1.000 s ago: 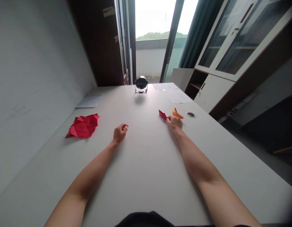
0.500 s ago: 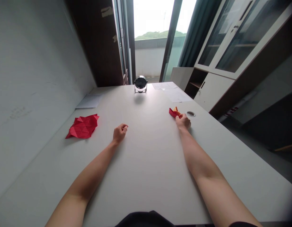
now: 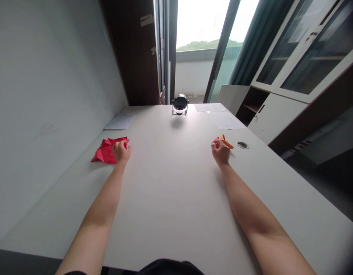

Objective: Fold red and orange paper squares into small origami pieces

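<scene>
My left hand rests on the right edge of a creased red paper sheet on the white table, its fingers curled onto the paper. My right hand sits at the right side of the table with its fingers closed by a small red folded paper piece. An orange folded paper piece lies right behind it, touching or nearly touching the red one.
A small round black-and-silver device stands at the table's far end. White sheets lie far left and more sheets far right. A cable hole is beside the orange piece. A wall runs along the left; cabinets stand right.
My left hand moved left from the table's middle onto the red creased sheet. My right hand carried the small red piece right, next to the orange one, and stays there.
</scene>
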`<control>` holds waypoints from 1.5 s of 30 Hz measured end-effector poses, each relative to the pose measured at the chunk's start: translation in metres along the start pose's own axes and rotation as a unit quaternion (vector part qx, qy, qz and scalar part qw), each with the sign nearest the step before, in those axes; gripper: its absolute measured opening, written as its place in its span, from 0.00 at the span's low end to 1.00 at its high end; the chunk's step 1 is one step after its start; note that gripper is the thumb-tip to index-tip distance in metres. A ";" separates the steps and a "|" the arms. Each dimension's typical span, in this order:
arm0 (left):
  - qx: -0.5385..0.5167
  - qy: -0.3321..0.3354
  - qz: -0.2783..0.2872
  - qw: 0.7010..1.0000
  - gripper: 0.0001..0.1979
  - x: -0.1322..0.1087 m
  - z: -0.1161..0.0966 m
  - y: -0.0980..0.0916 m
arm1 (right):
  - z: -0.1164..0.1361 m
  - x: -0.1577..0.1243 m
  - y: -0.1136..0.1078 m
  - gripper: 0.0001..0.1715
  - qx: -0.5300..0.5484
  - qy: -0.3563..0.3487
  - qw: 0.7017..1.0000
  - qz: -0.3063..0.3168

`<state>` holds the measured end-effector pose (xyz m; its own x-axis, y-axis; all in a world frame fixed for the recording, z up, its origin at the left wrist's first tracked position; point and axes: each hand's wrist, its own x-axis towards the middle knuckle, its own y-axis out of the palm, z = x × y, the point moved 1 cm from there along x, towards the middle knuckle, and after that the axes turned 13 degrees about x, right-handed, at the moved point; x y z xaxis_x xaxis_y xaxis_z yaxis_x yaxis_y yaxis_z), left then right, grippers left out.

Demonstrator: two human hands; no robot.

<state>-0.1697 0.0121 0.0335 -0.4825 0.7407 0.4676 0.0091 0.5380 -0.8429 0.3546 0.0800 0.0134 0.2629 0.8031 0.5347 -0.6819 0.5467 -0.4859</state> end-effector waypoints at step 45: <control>-0.079 0.438 0.239 0.863 0.37 -0.104 -0.108 0.013 | 0.093 -0.083 0.059 0.27 0.063 -0.250 0.899 0.354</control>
<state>-0.0245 -0.0149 0.0028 0.4564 0.8760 0.1559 0.1758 0.0829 -0.9809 0.2295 0.0237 0.0045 -0.5852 0.7158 0.3811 -0.6379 -0.1162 -0.7613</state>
